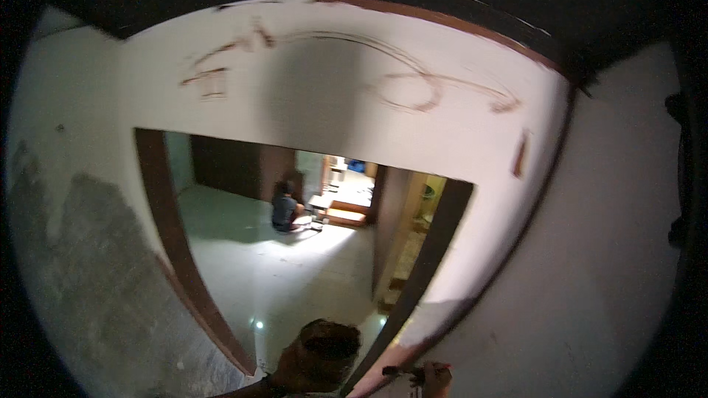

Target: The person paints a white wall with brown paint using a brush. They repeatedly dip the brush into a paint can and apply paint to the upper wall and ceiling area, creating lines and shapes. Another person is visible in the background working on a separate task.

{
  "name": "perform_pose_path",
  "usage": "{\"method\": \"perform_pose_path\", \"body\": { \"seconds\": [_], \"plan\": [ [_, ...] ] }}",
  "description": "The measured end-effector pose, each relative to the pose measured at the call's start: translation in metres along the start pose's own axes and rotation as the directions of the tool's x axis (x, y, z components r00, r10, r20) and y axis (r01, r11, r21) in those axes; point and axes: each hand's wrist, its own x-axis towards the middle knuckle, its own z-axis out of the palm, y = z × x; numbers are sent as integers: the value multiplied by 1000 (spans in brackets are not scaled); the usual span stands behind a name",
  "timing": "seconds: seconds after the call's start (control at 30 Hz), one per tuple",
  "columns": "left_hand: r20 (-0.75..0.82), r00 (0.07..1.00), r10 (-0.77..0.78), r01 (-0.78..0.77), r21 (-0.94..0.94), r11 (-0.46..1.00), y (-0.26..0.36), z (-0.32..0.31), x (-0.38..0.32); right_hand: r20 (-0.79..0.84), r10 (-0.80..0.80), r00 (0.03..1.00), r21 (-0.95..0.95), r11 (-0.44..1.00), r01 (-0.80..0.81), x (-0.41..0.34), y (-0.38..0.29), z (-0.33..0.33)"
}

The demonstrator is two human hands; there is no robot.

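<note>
At the bottom of the view my left hand (291,364) is wrapped around a small round pot (333,362) with a dark inside. What the pot holds is too dark to make out. To its right, at the lower edge, my right hand (436,382) grips a paintbrush (397,370) with a dark head. The brush is apart from the pot and lies over the wall's lower right part. A pale wall (243,116) in front of me bears loose reddish-brown painted strokes (409,105). Along its top runs a reddish-brown band (442,17).
Below the painted wall opens a doorway with a dark brown frame (166,199). Through it, a person (285,210) sits low on the tiled floor (238,271) beside a small stool (318,207). Grey, rough patches (105,243) cover the left wall. Another wall (597,204) stands at right.
</note>
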Motion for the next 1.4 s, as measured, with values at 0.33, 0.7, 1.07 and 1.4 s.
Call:
{"method": "perform_pose_path", "body": {
  "seconds": [0.33, 0.7, 1.07, 1.4],
  "plan": [
    [9, 998, -59, 57, 118, 991, -8, -12, 19, -213, 17, 977, 271, 962, 42, -19, -138, -45],
    [377, 919, 110, -393, 874, 285, 10, 25, 51, -188, -545, 817, 416, 709, 569, -52, -267, -48],
    [361, 847, 391, -383, 923, -22, 49, 26, 29, 325, -814, 481, 426, 580, 695, -42, -345, -2],
    [361, 741, 567, -434, 901, -6, 77, 23, -21, 630, -776, -6, 456, 364, 812, -33, -391, 69]
  ]
}}
